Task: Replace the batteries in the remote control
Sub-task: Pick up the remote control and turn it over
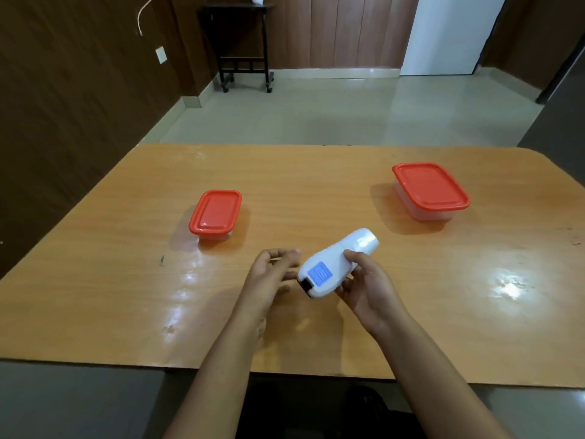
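The white plastic remote control (329, 267), a rounded body with a blue rectangular label (320, 273) on its upper face, is being held above the near middle of the glossy orange wooden table (126, 296). It is being gripped by the right hand (370, 289), with the thumb laid over its narrow waist and the fingers curled beneath. Its wide, rounded end is being pointed toward two o'clock, and its other end, where a dark rectangular opening (306, 286) is being shown, is being turned toward eight o'clock.

The left hand (269, 274) is being kept just beside that dark end, at nine o'clock from the remote control. Its fingers are being held loosely curved toward the device and are being blurred. Whether anything small is being pinched between them cannot be told, nor whether the fingertips are touching the casing.

A small rectangular clear plastic box with a red lid (216, 212) is being seen on the table at ten o'clock from the remote control, well apart from it. A larger clear plastic box with a red lid (430, 190) is being seen at two o'clock, also well apart.

Beyond the far table edge, a pale tiled floor (316, 115) is being shown. A black wheeled metal stand (243, 42) is being seen at eleven o'clock against the brown wooden wall.
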